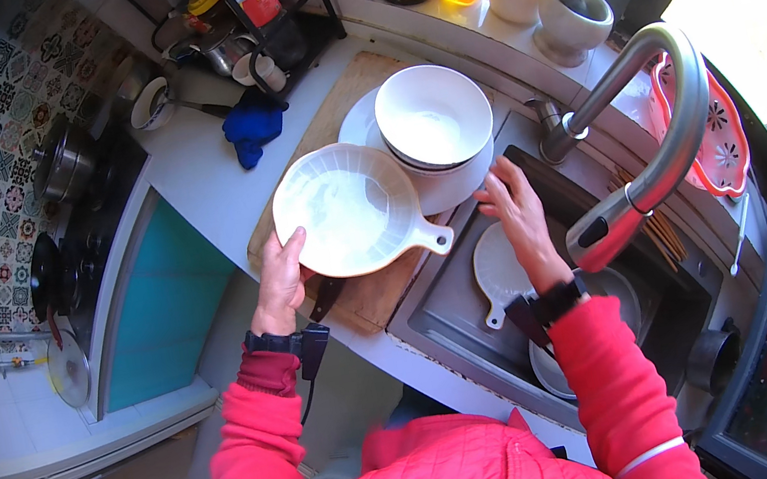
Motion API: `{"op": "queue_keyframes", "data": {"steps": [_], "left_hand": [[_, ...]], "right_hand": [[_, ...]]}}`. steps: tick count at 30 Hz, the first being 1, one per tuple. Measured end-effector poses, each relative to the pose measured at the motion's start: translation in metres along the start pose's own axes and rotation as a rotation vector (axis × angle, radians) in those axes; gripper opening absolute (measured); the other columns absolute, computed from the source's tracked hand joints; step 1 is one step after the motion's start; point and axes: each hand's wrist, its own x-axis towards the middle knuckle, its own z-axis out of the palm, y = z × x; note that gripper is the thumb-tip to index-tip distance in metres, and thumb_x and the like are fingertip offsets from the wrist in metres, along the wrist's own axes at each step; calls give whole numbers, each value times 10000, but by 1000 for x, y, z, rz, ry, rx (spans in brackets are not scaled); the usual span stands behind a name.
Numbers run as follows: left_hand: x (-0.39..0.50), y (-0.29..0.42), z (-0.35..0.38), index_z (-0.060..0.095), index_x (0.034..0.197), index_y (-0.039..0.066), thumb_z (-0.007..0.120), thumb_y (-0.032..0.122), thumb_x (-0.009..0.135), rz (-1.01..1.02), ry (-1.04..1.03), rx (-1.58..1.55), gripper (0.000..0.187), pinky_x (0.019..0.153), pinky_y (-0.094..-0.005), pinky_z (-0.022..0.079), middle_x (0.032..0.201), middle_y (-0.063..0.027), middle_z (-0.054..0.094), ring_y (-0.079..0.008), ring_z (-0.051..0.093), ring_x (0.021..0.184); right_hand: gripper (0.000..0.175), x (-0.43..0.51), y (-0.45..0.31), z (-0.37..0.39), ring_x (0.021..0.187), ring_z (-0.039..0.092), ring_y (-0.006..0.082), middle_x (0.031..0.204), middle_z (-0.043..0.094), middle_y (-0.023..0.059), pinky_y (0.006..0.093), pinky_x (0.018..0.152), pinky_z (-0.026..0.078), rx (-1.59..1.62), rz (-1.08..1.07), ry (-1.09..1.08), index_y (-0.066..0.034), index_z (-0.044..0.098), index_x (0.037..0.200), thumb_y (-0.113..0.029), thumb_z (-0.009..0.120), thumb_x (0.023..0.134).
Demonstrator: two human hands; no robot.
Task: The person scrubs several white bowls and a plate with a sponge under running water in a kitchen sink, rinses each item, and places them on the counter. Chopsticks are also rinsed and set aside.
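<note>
My left hand (282,279) grips the rim of a white ceramic dish with a short pierced handle (348,207), thumb on the rim. The dish is over a wooden cutting board (365,311), beside stacked white bowls (434,117) on a white plate (356,118). A dark knife handle (327,296) shows below the dish. My right hand (518,217) holds nothing, its fingers slightly bent and apart, above the sink's near-left edge. Under it in the sink (443,321) lies a second handled dish (498,262), with other dishes partly hidden by my right arm.
A curved metal faucet (677,84) arches over the sink. Chopsticks (656,232) lie at the sink's far edge. A stone mortar (565,30), jars and bottles line the windowsill. A blue cloth (253,126) lies on the counter near a black rack (312,42); a pot (66,159) stands left.
</note>
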Motion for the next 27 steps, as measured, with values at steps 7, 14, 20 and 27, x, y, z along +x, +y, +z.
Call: {"op": "queue_keyframes", "data": {"steps": [7,14,20,27], "left_hand": [[24,12,-3,469,1336,-42,513,115,996,-70,-56,61,377,918,-326,524,1242,-138,606,-195,624,1082],[59,17,9,445,1365,-15,515,158,1003,-157,-131,108,408,868,-350,566,1213,-118,617,-197,653,1037],[94,-1,43,474,1317,11,494,186,1014,-216,-223,62,350,821,-387,585,1170,-108,636,-202,665,996],[120,13,93,578,1222,28,466,301,1011,-278,-296,460,363,721,-338,583,1066,-86,662,-177,664,884]], "right_hand": [[705,54,-16,31,924,651,279,1302,479,161,376,767,561,287,198,-63,-85,258,1455,-382,583,905],[621,61,-21,28,941,667,317,1205,545,165,450,769,609,521,157,40,-89,320,1393,-77,498,799],[621,52,-53,23,923,676,299,1185,571,169,402,751,600,505,144,1,-68,339,1386,-127,506,791],[518,40,-44,37,754,664,240,1072,602,121,337,655,580,362,241,25,-70,423,1326,-159,559,834]]}}
